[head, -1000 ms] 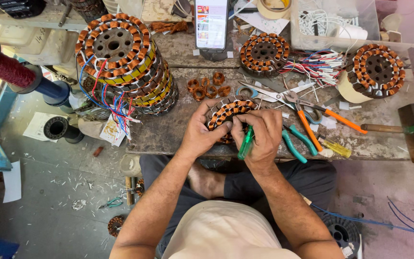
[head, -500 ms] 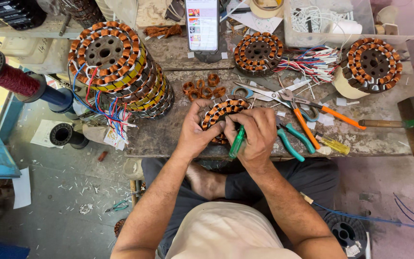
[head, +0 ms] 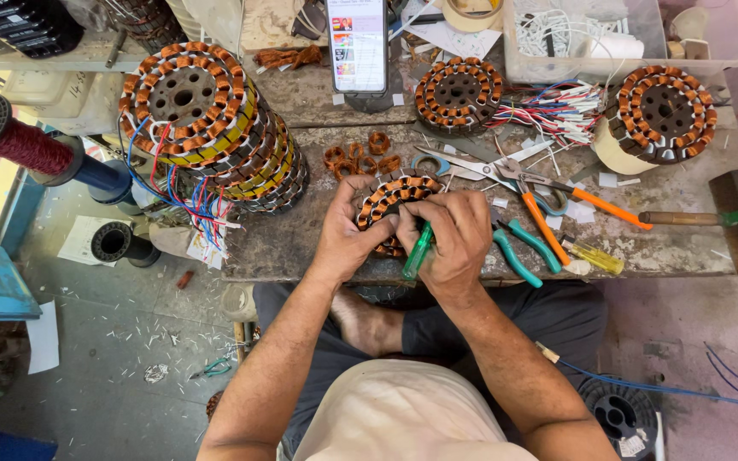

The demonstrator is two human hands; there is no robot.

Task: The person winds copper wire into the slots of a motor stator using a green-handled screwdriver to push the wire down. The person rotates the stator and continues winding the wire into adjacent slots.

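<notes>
Worn and stained, the wooden table (head: 318, 230) runs across the view above a grey floor (head: 130, 341) littered with small white scraps. At the far edge, near the middle, a phone (head: 357, 43) stands upright with a lit screen of coloured tiles. At the far right corner sits a clear plastic box (head: 617, 34) holding white cord and a white spool. A roll of tape (head: 471, 10) lies just left of it.

At the near edge, in the middle, the left hand (head: 343, 239) wraps around the side of a round stator (head: 390, 201) wound with copper coils, fingers closed on its rim. The right hand (head: 454, 243) rests against the stator's other side, closed around a green-handled screwdriver (head: 417, 252) whose tip is hidden by the fingers.

A stack of wound stators (head: 207, 119) with red, blue and yellow wires stands at the left end. Loose copper coils (head: 360, 154) lie just beyond the hands. Another stator (head: 459, 92) with coloured leads sits toward the far edge, and one more stator (head: 664, 111) rests on a white roll at the right. Scissors (head: 480, 166), orange-handled pliers (head: 557, 209) and teal-handled pliers (head: 523, 248) lie just right of the hands; a hammer (head: 711, 218) lies at the right end. Off the left end, a spool of red wire (head: 19, 141) sticks out.
</notes>
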